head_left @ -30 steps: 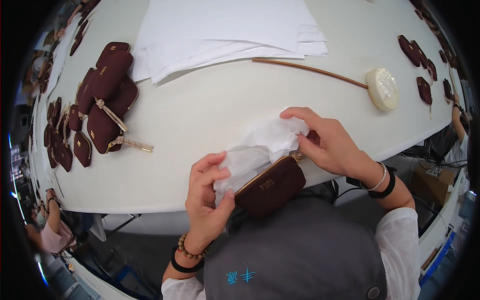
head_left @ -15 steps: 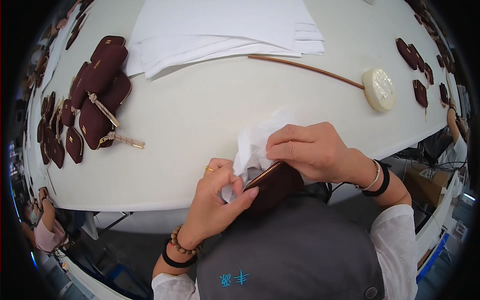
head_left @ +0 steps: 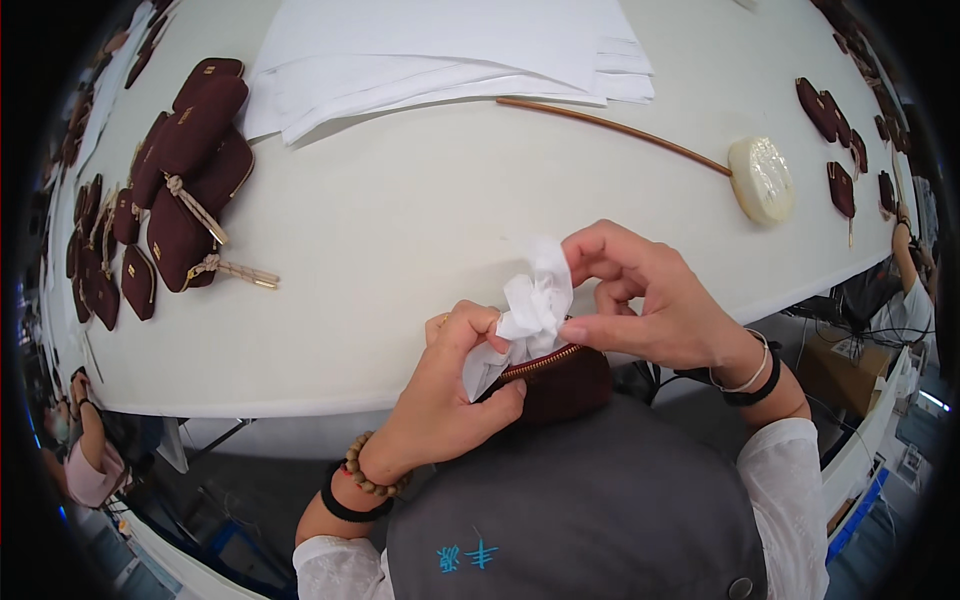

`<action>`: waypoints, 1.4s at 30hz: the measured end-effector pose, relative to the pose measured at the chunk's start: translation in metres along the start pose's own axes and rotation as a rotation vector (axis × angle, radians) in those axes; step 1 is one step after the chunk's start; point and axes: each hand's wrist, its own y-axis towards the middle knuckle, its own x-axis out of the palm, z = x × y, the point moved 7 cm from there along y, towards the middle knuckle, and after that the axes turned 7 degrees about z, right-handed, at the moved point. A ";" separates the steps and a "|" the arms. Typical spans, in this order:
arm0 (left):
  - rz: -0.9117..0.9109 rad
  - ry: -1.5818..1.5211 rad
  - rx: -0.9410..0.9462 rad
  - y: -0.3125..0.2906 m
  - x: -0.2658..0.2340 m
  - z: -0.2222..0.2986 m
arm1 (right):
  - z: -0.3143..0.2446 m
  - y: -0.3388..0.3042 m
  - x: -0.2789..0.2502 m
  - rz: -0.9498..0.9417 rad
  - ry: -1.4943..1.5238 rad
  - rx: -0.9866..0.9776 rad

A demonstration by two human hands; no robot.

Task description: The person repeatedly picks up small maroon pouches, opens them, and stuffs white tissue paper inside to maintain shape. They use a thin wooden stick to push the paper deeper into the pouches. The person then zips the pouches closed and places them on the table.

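A dark maroon zip pouch [head_left: 568, 390] is at the table's near edge, against my apron, its gold-toothed zipper edge facing up. Crumpled white tissue paper [head_left: 535, 305] bulges from its opening. My left hand [head_left: 455, 385] grips the pouch's left end, thumb on the near side by the zipper and bent fingers against the paper. On the right, my right hand [head_left: 645, 300] has its forefinger at the top of the paper and its thumb low beside the zipper, the other fingers curled. The paper inside the pouch is hidden.
Several maroon pouches [head_left: 200, 150] with cord pulls are heaped at the left. Stacked white sheets [head_left: 430, 60] lie at the far side. A brown stick [head_left: 620, 130] reaches a round cream-coloured roll [head_left: 762, 180]. More pouches [head_left: 842, 185] lie at the right; other people's arms show at both sides.
My right hand's fingers have spread from a tight pinch and risen slightly. The tissue paper stands higher and more bunched above the zipper. My left hand still grips the pouch, slightly farther right.
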 end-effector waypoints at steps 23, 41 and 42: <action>0.245 0.252 0.471 -0.033 -0.036 0.008 | 0.000 -0.016 -0.004 -0.025 -0.737 -0.810; -0.032 -0.007 -0.006 -0.027 -0.014 -0.021 | 0.031 -0.027 0.026 -0.437 -0.658 -0.320; -0.050 0.039 0.000 -0.024 -0.016 -0.017 | 0.035 -0.024 0.023 -0.388 -0.619 -0.305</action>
